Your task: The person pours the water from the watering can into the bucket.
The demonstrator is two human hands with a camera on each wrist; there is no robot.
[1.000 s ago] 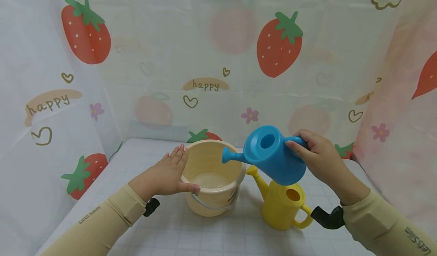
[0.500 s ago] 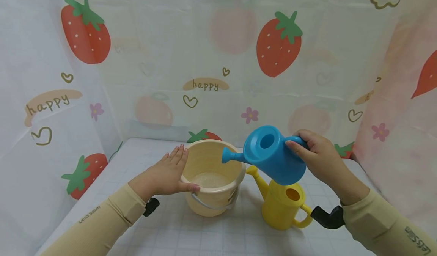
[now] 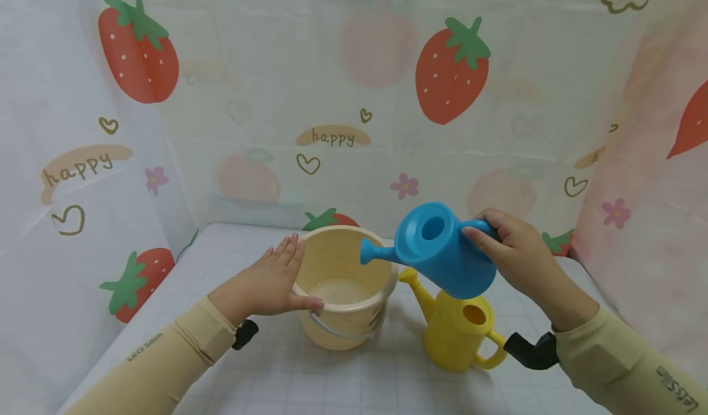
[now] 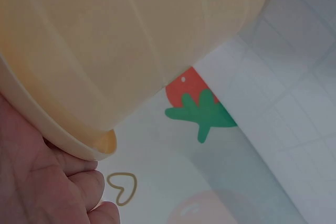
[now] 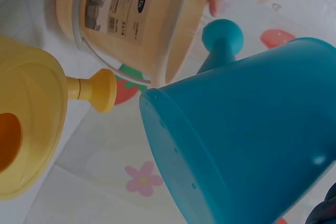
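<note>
Gripping a blue watering can [image 3: 450, 273] by its rear handle [image 3: 480, 225], the right hand [image 3: 520, 255] is holding it off the white gridded tabletop [image 3: 287, 384], body leaning toward the left. Thumb is lying along the handle, fingers wrapping round it. The rose [image 3: 366, 252] on its spout [image 3: 388, 254] is showing over the mouth of a cream bucket [image 3: 336, 323]; no flow is visible. Contents of the can: cannot tell.

Left hand [image 3: 265, 283] is resting against the bucket's rim, fingers straight and spread wide, thumb lying over the near edge. Bucket is standing upright on the tabletop, its thin bail [image 5: 79, 14] hanging down the near side, a printed label [image 5: 118, 6] facing the right wrist view. A yellow watering can [image 3: 456, 338] is standing upright just right of the bucket, nobody touching it.

Handling, by judgement: blue can is looking like smooth, stiff moulded plastic, light when empty, heavier and nose-swinging if carrying water, slick if wet. Rear handle is offering the best hold, letting the wrist set the tilt; the slim spout is looking a poor grip. Bucket is seeming light and slightly flexible, the rim being the sound place for steadying.
</note>
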